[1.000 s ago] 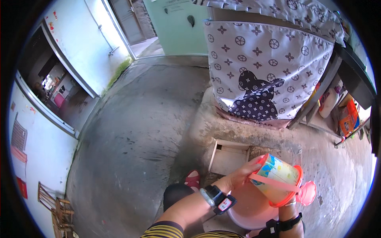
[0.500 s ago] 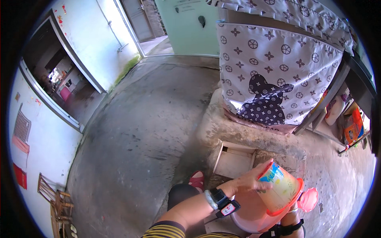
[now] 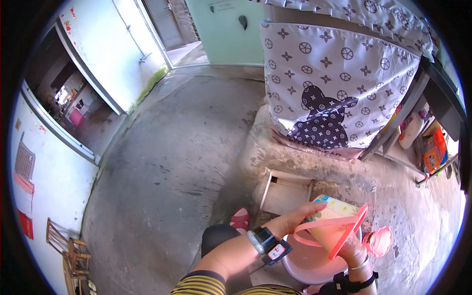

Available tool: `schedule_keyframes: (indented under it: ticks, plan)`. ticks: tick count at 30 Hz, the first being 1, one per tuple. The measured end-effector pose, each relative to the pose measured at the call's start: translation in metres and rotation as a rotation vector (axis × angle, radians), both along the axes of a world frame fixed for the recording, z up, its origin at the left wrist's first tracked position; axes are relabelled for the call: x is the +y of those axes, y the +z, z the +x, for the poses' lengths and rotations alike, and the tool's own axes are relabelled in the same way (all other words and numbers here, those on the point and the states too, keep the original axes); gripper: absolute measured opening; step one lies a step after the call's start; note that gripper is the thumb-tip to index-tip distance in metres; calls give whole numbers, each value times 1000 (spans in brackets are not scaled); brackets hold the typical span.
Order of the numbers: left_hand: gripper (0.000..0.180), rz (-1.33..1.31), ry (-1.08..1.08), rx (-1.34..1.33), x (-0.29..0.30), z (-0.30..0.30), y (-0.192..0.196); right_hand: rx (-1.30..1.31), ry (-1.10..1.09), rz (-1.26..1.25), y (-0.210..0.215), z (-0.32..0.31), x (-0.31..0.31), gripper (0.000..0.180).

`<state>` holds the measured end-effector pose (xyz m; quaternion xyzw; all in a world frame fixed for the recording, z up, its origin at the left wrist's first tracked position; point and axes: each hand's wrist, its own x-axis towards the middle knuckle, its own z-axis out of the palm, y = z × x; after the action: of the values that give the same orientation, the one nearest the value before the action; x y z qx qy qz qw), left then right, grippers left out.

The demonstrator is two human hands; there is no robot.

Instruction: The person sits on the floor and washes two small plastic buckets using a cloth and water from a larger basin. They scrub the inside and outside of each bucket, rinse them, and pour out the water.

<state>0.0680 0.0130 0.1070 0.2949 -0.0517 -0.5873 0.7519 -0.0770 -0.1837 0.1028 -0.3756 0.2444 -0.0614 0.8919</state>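
"Where do we have the patterned bucket (image 3: 337,209)?"

"Around four o'clock from mid-view, tilted, its mouth aimed between four and five o'clock, and it partly covers our sight of the pink basin (image 3: 307,278)."

"And our hands?"

"Our left hand (image 3: 301,216) grips the bucket near its base. Our right hand (image 3: 351,250) is at the mouth, fingers hidden, so we can't tell whether they're closed."

"What's around it?"

"From the bucket, we see a ruffled pink item (image 3: 378,242) at four o'clock and a square recess (image 3: 286,194) at ten."
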Motion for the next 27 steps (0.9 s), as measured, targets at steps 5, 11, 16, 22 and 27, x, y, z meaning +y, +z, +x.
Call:
schedule_keyframes:
  ticks: [5, 11, 16, 22, 27]
  plan:
    - [58, 11, -28, -28, -6, -6, -15, 15, 26, 17, -4, -1, 7, 50]
    - [57, 17, -20, 92, -5, -8, -8, 29, 50, 23, -5, 0, 12, 49]
    - [61, 113, 74, -72, -9, -17, -21, 28, 64, 27, -7, 5, 14, 48]
    - [55, 249, 62, -511, -8, -16, -18, 22, 75, 15, -6, 13, 11, 47]
    - [56, 138, 62, -503, -1, -7, -1, 32, 83, 18, -5, 14, 11, 46]
